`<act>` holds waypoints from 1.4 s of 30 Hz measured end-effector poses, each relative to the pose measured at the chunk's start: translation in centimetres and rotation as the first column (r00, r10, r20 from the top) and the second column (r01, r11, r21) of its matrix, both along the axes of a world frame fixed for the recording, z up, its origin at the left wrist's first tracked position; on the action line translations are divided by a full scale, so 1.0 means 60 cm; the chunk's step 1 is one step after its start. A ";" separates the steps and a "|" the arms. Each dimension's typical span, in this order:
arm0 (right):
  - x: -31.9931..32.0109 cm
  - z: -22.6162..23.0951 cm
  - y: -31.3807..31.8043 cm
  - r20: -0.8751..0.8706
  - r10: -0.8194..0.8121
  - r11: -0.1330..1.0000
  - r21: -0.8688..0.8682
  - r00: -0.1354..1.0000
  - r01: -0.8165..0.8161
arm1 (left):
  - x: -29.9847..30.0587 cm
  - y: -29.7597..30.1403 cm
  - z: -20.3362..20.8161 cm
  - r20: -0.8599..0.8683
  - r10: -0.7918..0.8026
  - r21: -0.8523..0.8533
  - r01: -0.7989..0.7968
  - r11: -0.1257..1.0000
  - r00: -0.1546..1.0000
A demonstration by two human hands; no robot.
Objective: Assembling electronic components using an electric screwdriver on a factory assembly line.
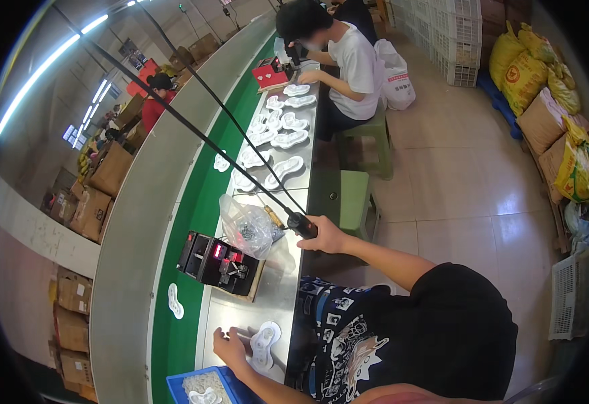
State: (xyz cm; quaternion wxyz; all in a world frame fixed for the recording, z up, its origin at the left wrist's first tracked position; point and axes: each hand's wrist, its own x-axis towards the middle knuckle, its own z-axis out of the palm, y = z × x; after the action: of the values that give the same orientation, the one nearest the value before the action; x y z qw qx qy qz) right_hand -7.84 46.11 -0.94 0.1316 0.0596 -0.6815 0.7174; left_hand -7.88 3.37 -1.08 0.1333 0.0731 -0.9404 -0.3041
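Note:
My right hand (327, 236) is wrapped round a black electric screwdriver (301, 225), with a long dark cord running up and left from it. Over the steel bench, my left hand (231, 348) has its fingers apart, beside a white moulded plastic part (265, 343) lying flat; whether it touches the part I cannot tell. Between my hands stands a black box-shaped machine (222, 264) with a red lit display, on a small board. Against its far side lies a clear plastic bag (247, 225) of small metal pieces, with a yellowish-handled tool (274, 216) alongside.
A blue bin (185, 382) holds small pale pieces and a white part. A green conveyor belt (166, 340) runs past the bench, carrying a few white parts. Several more white parts (284, 170) lie farther along, before a seated co-worker (355, 64). Green stools (358, 202) stand beside the bench.

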 end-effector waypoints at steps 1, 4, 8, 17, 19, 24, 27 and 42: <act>-0.001 -0.001 0.005 0.026 -0.025 1.000 0.004 0.999 0.025 | 0.011 0.002 0.004 0.085 -0.036 -0.009 0.037 0.999 0.996; -0.001 -0.005 0.009 -0.001 -0.091 0.993 0.076 0.996 0.091 | 0.037 0.018 0.014 0.179 -0.066 0.011 0.065 0.998 0.982; -0.010 -0.021 -0.005 -0.036 -0.075 0.994 0.081 0.997 0.078 | 0.085 0.028 0.037 0.243 -0.187 -0.077 0.211 0.974 0.952; -0.041 -0.082 -0.019 0.007 0.061 0.981 -0.187 0.998 -0.059 | 0.108 0.043 0.028 -0.007 -0.181 -0.225 0.174 0.959 0.984; -0.047 -0.090 -0.004 0.053 0.054 0.974 -0.222 0.997 -0.041 | 0.114 0.038 0.066 -0.072 -0.192 -0.159 0.179 0.971 0.979; -0.034 -0.036 -0.025 0.026 -0.006 0.990 0.144 1.000 0.002 | 0.191 -0.060 0.187 -0.218 0.144 -0.041 -0.156 0.987 0.965; -0.021 -0.027 -0.065 -0.076 -0.198 0.908 0.361 0.977 0.212 | 0.246 -0.181 0.151 0.034 0.376 -0.286 -0.352 0.891 0.926; 0.018 0.042 -0.303 -0.213 0.495 0.751 0.592 0.842 -0.292 | 0.208 -0.232 0.071 0.235 0.346 -0.179 -0.309 0.934 0.908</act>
State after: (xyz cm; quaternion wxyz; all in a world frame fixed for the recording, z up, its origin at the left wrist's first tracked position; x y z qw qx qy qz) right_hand -6.74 27.94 1.58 0.0740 0.3679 -0.7899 0.4850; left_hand 4.61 -10.55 3.21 0.0614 0.2605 -0.9427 -0.1992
